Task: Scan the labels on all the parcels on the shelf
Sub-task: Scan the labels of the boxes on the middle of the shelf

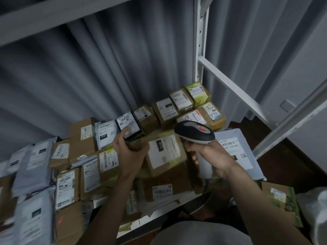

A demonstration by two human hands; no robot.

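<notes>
Above the packed shelf (pixel 177 202), the left hand (pixel 129 152) is gripping a small black parcel (pixel 130 127), label tilting up, while the right hand (pixel 210 156) is squeezing the scanner (pixel 194 132) just beside it.

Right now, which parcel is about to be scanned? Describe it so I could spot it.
Look at the shelf crowded with brown boxes. Above its middle, the left hand holds up a small black box, tilted toward the scanner. It is the only dark parcel, and the only one lifted off the pile.

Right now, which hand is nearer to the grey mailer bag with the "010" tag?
Left. The left hand holds a small black parcel just right of the grey mailer bag; the right hand grips the scanner farther right.
</notes>
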